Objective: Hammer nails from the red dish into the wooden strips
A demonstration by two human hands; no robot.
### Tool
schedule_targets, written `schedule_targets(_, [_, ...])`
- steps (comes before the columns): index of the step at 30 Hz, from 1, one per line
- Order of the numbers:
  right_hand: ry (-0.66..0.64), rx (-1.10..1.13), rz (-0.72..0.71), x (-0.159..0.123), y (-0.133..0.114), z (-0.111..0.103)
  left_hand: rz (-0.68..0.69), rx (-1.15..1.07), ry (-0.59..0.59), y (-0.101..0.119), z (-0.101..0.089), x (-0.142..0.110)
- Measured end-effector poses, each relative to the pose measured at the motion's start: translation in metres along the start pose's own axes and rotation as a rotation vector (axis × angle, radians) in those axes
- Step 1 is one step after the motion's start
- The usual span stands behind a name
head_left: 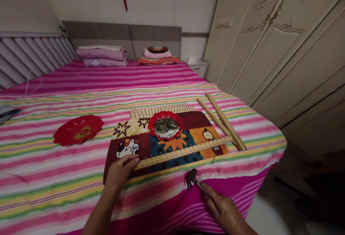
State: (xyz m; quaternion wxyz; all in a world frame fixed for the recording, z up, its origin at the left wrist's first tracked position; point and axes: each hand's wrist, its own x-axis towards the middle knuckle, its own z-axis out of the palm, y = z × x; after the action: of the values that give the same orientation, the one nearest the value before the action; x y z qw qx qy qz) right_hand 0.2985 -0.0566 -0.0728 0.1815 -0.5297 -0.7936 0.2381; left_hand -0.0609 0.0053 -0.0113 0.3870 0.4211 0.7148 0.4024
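My right hand (pixel 222 206) is wrapped round the handle of a claw hammer (pixel 192 178), whose head is over the bed just in front of the mat. At the near left, my left hand (pixel 122 168) has its thumb and fingers pinched together at the left end of a wooden strip (pixel 185 151). Whatever is between those fingertips is too small to make out. Rows of holes run along the strip, and several nails stand up from it. Beneath lies a patterned mat (pixel 175 165) with a cat picture. A red scalloped bowl (pixel 151 129) full of loose nails sits on it.
Behind the bowl, a board (pixel 142 112) bristles with upright nails. Wooden bars (pixel 225 120) lie at the right, touching or close to the strip's end. A red plate (pixel 78 130) rests on the striped bedspread (pixel 48 170) at left. Folded bedding (pixel 104 55) lies by the headboard.
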Motion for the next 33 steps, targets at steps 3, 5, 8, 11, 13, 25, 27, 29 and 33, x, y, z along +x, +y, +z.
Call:
schedule_targets(3, [0.007,0.01,-0.008,0.001,0.0,-0.001,0.009,0.1,0.056,0.001,0.003,0.0])
schedule_targets(5, [0.001,0.005,0.0,0.001,-0.001,-0.001,0.023,0.149,0.074,0.004,0.004,-0.002])
schedule_targets(8, [-0.001,0.0,0.007,0.0,-0.001,-0.001,0.035,0.2,0.093,0.006,0.005,-0.005])
schedule_targets(11, [0.001,0.013,0.006,-0.001,0.0,-0.001,0.028,0.214,0.133,0.007,0.006,-0.007])
schedule_targets(13, [-0.014,0.016,0.013,-0.001,0.0,-0.001,0.026,0.208,0.152,0.007,0.007,-0.008])
schedule_targets(25, [-0.05,0.012,0.033,-0.002,0.0,-0.002,0.109,0.245,0.189,0.003,0.014,-0.008])
schedule_targets(27, [-0.041,0.015,0.034,-0.002,-0.001,-0.002,0.142,0.255,0.208,0.005,0.015,-0.01])
schedule_targets(29, [-0.029,0.025,0.027,-0.001,-0.002,-0.002,0.174,0.277,0.224,0.004,0.016,-0.012])
schedule_targets(33, [-0.028,0.01,0.025,0.0,-0.005,-0.003,0.192,0.357,0.26,-0.003,0.015,-0.01])
